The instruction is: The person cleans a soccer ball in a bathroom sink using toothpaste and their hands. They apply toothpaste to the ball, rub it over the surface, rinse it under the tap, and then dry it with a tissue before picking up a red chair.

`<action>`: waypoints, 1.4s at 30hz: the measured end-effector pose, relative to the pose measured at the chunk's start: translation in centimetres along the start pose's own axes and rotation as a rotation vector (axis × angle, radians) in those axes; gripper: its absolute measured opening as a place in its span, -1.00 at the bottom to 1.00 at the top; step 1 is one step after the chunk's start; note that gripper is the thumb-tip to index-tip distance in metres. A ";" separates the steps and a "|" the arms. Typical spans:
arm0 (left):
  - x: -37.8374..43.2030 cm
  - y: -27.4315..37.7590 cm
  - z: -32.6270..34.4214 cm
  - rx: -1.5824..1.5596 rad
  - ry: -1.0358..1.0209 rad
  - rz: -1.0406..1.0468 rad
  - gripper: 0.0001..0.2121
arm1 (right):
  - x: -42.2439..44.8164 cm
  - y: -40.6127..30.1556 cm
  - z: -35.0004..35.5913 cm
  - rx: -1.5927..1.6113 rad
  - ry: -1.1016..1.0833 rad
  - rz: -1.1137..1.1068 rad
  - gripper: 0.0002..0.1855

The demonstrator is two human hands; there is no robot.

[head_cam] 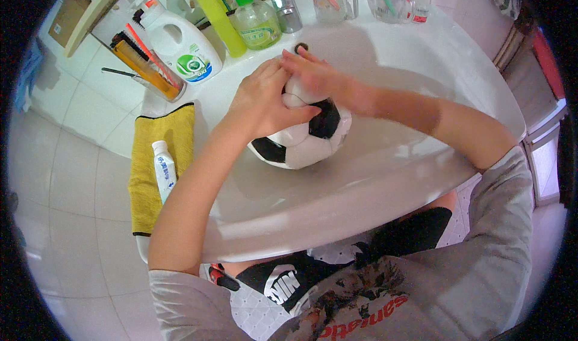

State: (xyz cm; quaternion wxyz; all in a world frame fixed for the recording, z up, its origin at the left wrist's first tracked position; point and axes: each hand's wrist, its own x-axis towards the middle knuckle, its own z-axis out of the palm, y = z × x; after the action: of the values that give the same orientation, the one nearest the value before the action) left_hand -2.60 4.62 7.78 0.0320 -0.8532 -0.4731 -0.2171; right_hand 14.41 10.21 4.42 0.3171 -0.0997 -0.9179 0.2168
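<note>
A black-and-white soccer ball sits in the basin of a white washbasin before me. My left hand grips it from the left, thumb across the near side and fingers over the top. Blurred, my right hand reaches in from the right and lies over the ball's top, its fingertips meeting the left fingers. Its palm side is hidden, so whether it grips the ball is unclear. Just beyond the fingers shows the basin's dark round overflow hole.
On the left rim lie a yellow cloth and a white tube. Behind stand a cup of combs, a white detergent jug, a yellow-green bottle and a green pump bottle. Glass mugs with toothbrushes line the back.
</note>
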 end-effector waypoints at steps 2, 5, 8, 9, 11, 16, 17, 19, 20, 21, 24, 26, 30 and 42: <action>0.0 -0.1 -0.3 0.054 0.010 0.067 -0.35 | -1.0 -1.1 0.1 -0.183 -0.006 -0.027 -0.37; 0.2 -0.5 -0.4 -0.071 -0.027 0.011 -0.33 | -2.1 0.2 -0.2 -0.331 -0.006 -0.143 -0.28; -0.4 -1.7 -0.7 -0.072 -0.083 -0.046 -0.31 | -2.8 1.1 -1.1 -0.341 -0.131 -0.247 -0.33; -0.2 -1.5 -0.7 -0.076 -0.087 -0.040 -0.31 | -2.9 1.5 -1.5 -0.422 -0.167 -0.261 -0.36; 0.1 -1.0 -0.8 -0.077 -0.112 -0.084 -0.30 | -3.1 2.3 -2.2 -0.505 -0.201 -0.267 -0.39; 0.2 -1.4 -0.5 -0.055 -0.085 -0.001 -0.36 | -2.9 3.3 -2.2 -0.249 0.056 0.002 -0.38; 0.3 -1.4 -0.4 -0.048 -0.073 0.012 -0.40 | -2.7 3.2 -1.9 -0.248 0.058 0.003 -0.38; 0.4 -1.4 0.0 -0.079 -0.060 0.028 -0.44 | -1.7 1.6 -0.9 0.140 0.051 0.314 -0.33; 0.4 -1.3 0.0 -0.108 -0.043 0.047 -0.48 | -1.2 1.1 -0.6 0.146 0.049 0.309 -0.33; 0.4 -1.5 0.1 -0.110 -0.045 0.046 -0.48 | -1.1 0.6 -0.4 0.285 0.068 0.364 -0.30; 0.4 -1.7 0.2 -0.219 -0.007 0.065 -0.52 | -1.1 1.3 0.0 0.464 0.094 0.414 -0.28; 0.6 -1.1 0.0 -0.169 -0.008 0.101 -0.52 | -1.6 2.3 0.1 0.500 0.103 0.410 -0.28; 0.4 -1.4 -0.1 -0.197 -0.013 0.116 -0.50 | -1.6 2.7 0.0 0.507 0.105 0.385 -0.27; 0.6 -1.0 -0.2 -0.150 -0.023 0.160 -0.46 | -1.4 1.0 -0.5 0.332 0.017 0.449 -0.25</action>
State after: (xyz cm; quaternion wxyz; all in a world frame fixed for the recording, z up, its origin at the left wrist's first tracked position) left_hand -3.17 5.59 8.09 -0.0199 -0.8907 -0.3862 -0.2388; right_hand 15.88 10.84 3.50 0.2809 -0.2493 -0.8219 0.4283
